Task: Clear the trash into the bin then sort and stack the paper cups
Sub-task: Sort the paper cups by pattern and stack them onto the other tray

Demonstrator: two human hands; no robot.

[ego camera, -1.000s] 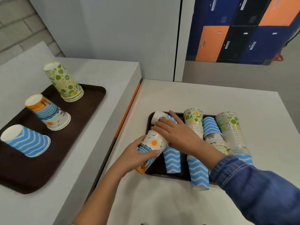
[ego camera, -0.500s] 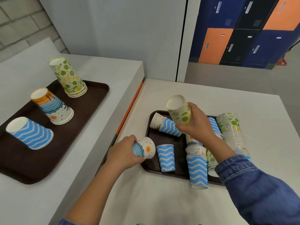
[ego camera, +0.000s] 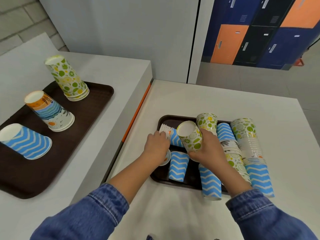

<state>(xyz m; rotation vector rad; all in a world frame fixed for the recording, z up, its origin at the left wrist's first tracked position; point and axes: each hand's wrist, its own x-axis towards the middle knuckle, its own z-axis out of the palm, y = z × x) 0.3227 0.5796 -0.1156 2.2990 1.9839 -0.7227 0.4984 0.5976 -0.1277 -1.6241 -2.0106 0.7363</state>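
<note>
Because the lime-printed paper cup (ego camera: 191, 138) likely crushes easily, the right hand (ego camera: 207, 150) wraps its sidewall; the left hand (ego camera: 156, 146) clutches a sun-printed cup (ego camera: 166, 158).

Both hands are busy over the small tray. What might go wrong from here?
The right hand holds a lime-print paper cup while its forearm crosses the lying mixed cup stacks. These overhang the small brown tray's near edge and might roll off. The left hand, gripping a sun-print paper cup, touches the lying cup stack at the tray's far left and could fumble one.
</note>
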